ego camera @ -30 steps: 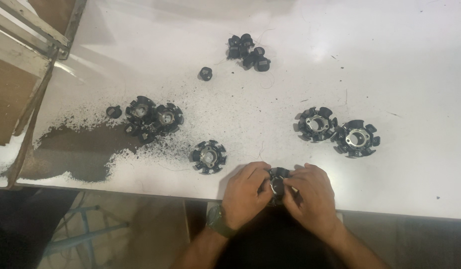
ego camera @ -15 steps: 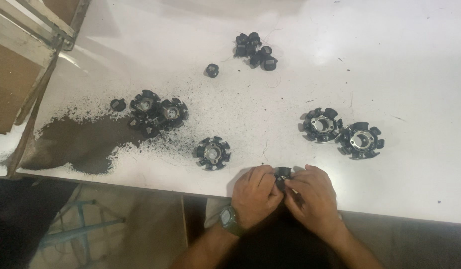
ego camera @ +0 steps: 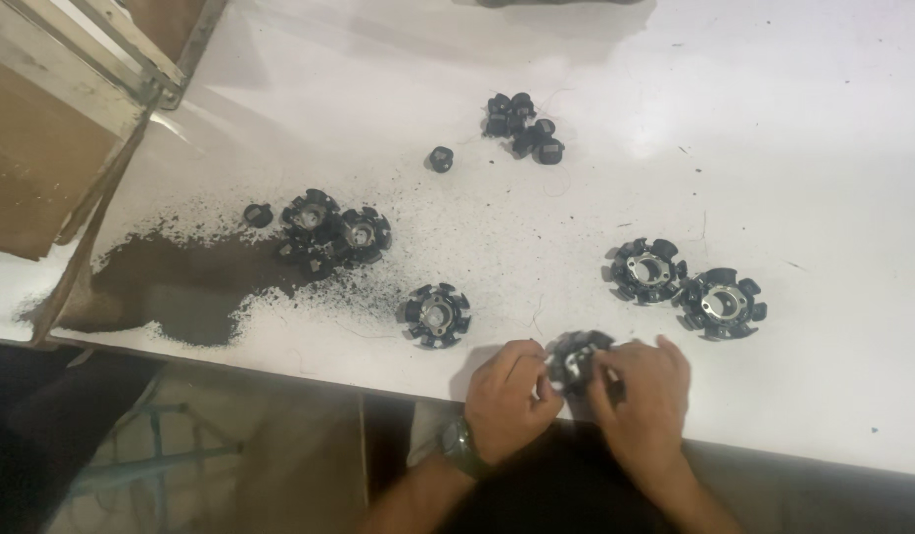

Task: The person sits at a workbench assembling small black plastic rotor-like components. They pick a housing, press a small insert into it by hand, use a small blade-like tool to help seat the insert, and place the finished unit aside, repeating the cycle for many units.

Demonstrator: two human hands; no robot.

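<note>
**Both hands on one toothed ring at the table's near edge**

Against the picture from half a second ago we see little change in the work itself: the hands were already closed around the same black part at the lower middle of the frame. What differs is the view, which has slid so that the loose parts sit a little lower and further right in the frame, and more of the held part shows between the fingers now.

We find the left hand (ego camera: pixel 507 398) at the lower centre, knuckles up, fingers curled and pressed onto the left side of the black toothed ring (ego camera: pixel 577 356), a dark wristwatch (ego camera: pixel 461 445) on its wrist. The right hand (ego camera: pixel 643 398) lies just beside it, palm down, its fingers bent over the ring's right side. So both hands pinch the ring between them, right over the near edge of the white table (ego camera: pixel 794 119).

A single similar ring (ego camera: pixel 435 314) rests to the left of the hands, a pair of rings (ego camera: pixel 683 287) to the upper right, touching each other. A spill of dark powder (ego camera: pixel 171 287) spreads at the left, with two more rings (ego camera: pixel 334 229) at its upper edge, and a cluster of small black caps (ego camera: pixel 522 127) lies near the top centre.
</note>
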